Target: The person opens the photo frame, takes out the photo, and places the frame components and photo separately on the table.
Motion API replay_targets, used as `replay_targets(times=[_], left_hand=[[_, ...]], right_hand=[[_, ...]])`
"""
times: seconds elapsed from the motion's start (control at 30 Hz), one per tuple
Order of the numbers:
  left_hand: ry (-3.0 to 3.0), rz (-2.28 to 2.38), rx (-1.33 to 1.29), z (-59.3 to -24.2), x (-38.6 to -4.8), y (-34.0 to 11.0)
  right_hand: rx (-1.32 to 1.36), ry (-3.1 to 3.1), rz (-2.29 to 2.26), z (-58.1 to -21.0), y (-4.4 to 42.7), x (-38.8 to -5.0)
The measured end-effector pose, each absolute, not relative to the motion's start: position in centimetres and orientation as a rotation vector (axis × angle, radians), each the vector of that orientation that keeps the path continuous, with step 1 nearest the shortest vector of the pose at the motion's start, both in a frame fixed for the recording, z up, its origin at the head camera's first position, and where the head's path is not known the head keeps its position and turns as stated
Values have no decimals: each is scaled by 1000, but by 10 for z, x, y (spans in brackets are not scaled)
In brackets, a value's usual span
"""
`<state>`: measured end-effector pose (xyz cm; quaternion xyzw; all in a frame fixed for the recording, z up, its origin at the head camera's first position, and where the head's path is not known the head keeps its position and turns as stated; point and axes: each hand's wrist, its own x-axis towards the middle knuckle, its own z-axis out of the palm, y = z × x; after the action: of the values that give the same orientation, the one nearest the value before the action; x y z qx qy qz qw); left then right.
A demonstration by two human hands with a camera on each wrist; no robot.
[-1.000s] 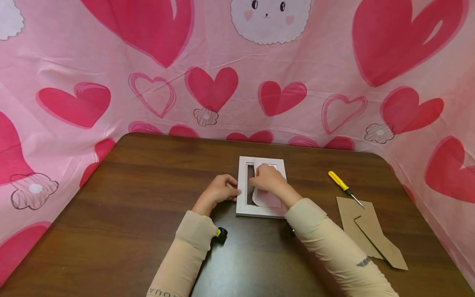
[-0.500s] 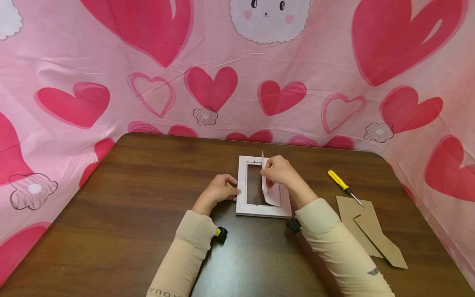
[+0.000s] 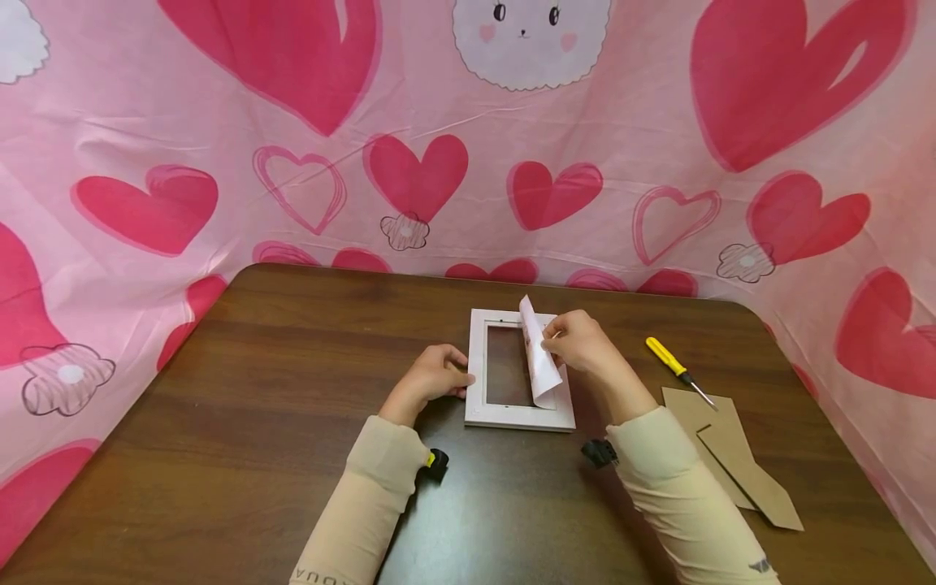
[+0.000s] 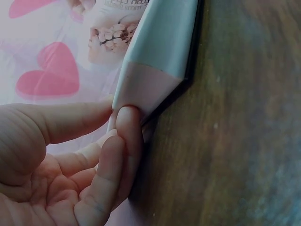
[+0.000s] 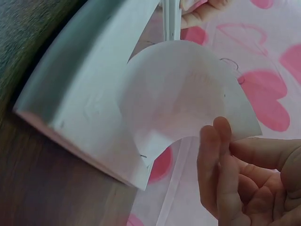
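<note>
A white picture frame (image 3: 477,357) lies on the brown table with its opening facing up. My left hand (image 3: 431,374) holds its left edge; in the left wrist view the thumb (image 4: 80,120) lies on the top edge and the fingers against the side. My right hand (image 3: 588,349) pinches the edge of a thin paper sheet (image 3: 536,353). The sheet is curled up out of the frame, its far edge still down along the right side of the opening. The left wrist view shows a printed picture with pinkish flowers on the sheet; the right wrist view shows its pale side (image 5: 188,89).
To the right lies a screwdriver (image 3: 669,357) with a yellow handle, its tip over a brown backing board (image 3: 687,414). The board carries an angled stand leg (image 3: 760,483). A pink cloth (image 3: 329,195) with hearts hangs behind the table (image 3: 219,422).
My right hand has drawn the paper's left edge up and over to the right, which uncovers the frame's opening. My left hand has stayed on the frame's left edge.
</note>
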<state>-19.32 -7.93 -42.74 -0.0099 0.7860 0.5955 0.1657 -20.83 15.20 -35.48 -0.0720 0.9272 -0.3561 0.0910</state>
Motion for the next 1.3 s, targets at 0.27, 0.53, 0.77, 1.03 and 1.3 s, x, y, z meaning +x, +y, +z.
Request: replay_targets(times=[0.27, 0.53, 0.77, 1.03, 1.3], left_hand=[[2251, 1693, -38, -428, -193, -79], [2282, 1653, -49, -428, -192, -77], [2286, 1653, -43, -427, -190, -79], [2267, 1659, -46, -429, -190, -81], [2262, 1655, -35, -427, -189, -86]], right_hand=[[-204, 2739, -1211, -353, 166, -203], [-188, 2759, -1284, -349, 186, -198], [-146, 2754, -1374, -342, 208, -191], [-77, 2732, -1456, -347, 235, -185], [17, 2675, -1479, -361, 266, -178]])
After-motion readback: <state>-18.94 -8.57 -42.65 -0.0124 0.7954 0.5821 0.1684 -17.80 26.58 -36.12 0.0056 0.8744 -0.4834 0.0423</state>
